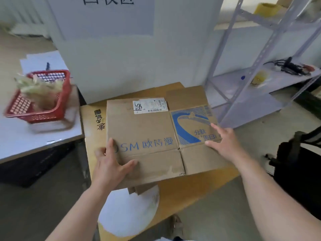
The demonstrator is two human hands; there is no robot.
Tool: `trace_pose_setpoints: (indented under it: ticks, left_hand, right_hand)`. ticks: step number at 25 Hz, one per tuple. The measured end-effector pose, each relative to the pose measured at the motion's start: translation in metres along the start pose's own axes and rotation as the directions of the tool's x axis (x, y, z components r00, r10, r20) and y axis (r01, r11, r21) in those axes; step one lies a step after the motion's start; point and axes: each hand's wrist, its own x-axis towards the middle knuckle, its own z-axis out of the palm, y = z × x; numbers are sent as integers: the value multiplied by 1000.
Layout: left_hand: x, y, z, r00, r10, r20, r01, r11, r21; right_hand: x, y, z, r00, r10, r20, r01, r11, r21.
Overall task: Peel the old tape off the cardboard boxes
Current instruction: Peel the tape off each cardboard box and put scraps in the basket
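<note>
Flattened cardboard box [144, 129], shipping label [150, 106] at its far edge. Right hand [224, 141] presses flat-fingered, near-right of the label. Left hand [111, 164] lies spread near-left; we cannot tell whether it grips. We should pin the board, then lift tape from a seam.

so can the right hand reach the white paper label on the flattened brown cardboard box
Probably yes: the right hand rests on the box, and only bare cardboard lies between it and the label near the far edge.
</note>
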Motion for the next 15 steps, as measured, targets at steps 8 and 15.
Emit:
trace_pose_setpoints:
  ticks: [8,15]
  left_hand:
    - [-16,17,46,962,-272,-21,272,962,3]
    - [-20,19,72,936,-342,-87,353,904,243]
  right_hand:
    - [91,26,18,965,-132,227,170,973,-158]
    - [97,34,38,956,-233,177,287,864,-414]
